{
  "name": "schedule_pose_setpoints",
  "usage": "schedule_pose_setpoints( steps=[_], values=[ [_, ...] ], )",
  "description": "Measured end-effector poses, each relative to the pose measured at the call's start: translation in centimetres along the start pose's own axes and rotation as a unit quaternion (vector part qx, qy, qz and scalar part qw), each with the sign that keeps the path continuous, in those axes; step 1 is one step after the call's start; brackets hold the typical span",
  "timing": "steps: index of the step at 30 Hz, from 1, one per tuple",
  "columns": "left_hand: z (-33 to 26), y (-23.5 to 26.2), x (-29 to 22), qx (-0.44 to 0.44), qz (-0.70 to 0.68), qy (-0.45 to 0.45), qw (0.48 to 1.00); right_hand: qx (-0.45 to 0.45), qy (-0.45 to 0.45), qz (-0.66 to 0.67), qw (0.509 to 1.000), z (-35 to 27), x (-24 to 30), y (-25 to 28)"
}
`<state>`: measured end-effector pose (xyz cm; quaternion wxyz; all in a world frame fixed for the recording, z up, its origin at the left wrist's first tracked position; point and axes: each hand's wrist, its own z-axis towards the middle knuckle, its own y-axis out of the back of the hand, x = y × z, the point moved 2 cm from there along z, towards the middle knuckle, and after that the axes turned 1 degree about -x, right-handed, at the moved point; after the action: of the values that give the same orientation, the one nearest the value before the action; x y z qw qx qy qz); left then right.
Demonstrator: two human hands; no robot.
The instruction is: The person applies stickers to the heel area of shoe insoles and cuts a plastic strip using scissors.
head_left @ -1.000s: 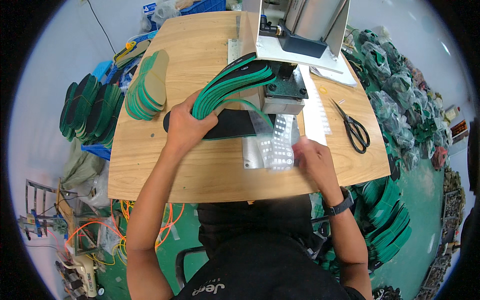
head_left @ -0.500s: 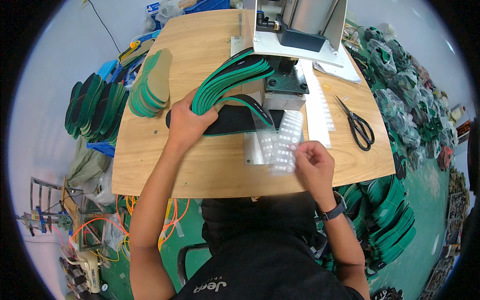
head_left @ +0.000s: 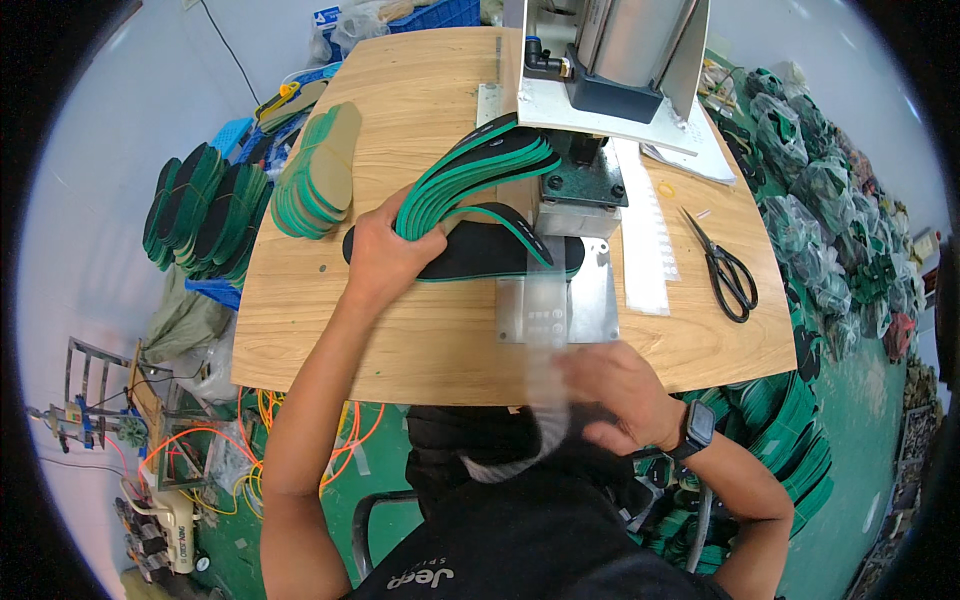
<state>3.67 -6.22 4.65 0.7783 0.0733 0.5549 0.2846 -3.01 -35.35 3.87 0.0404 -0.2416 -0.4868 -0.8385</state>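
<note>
My left hand (head_left: 392, 248) is wrapped round a fanned bundle of black insoles with green edges (head_left: 440, 185). One insole (head_left: 515, 225) at the bottom of the bundle bends away, its tip on a translucent strip with white printing (head_left: 545, 315). Beneath them, another black insole (head_left: 470, 252) lies flat, partly over a metal plate (head_left: 592, 300). The strip hangs in a curl past the table's near edge. Blurred by motion, my right hand (head_left: 630, 400) is beside the strip, thumb and fingers apart; whether the fingertips touch it is unclear.
A pneumatic press (head_left: 600, 130) stands at the far side. Scissors (head_left: 728, 270) and white strip sheets (head_left: 642, 245) lie to its right. Beige and green insoles (head_left: 318, 175) are stacked on the left, with more bundles (head_left: 195, 215) beyond the table (head_left: 400, 345). Bagged pieces (head_left: 825, 195) line the right.
My right hand has moved down and toward me, its fingers opening away from the strip. The strip now hangs over the near table edge. My left hand still grips the bundle.
</note>
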Motion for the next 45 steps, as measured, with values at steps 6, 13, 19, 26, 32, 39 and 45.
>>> schedule_pose_setpoints(
  steps=[6, 13, 19, 26, 32, 39, 45],
  values=[
    [0.2, -0.2, 0.9, -0.002, -0.009, -0.005, 1.000, 0.025, -0.100, -0.083, 0.991, 1.6, -1.0, -1.5],
    [0.2, -0.1, 0.0, 0.021, 0.007, 0.027, 0.999, 0.004, -0.127, -0.149, 0.981, 2.4, -2.9, -1.7],
    [-0.2, 0.1, -0.3, -0.016, -0.037, 0.020, 0.999, -0.061, -0.188, -0.157, 0.968, 2.6, -1.8, -1.1],
    [-0.3, 0.9, 1.1, -0.112, -0.062, 0.027, 0.991, -0.095, -0.208, -0.149, 0.962, 1.6, -2.4, -1.9],
    [0.0, 1.4, 0.7, -0.193, -0.094, 0.029, 0.976, -0.176, -0.206, -0.165, 0.948, 1.9, -2.4, -1.8],
    [0.1, 0.9, 0.3, -0.065, -0.030, 0.031, 0.997, -0.317, -0.369, 0.141, 0.862, 1.8, -4.6, -3.3],
    [0.2, 0.8, 0.7, -0.032, -0.011, 0.035, 0.999, -0.256, -0.489, 0.376, 0.745, 2.3, -5.7, -1.8]
  ],
)
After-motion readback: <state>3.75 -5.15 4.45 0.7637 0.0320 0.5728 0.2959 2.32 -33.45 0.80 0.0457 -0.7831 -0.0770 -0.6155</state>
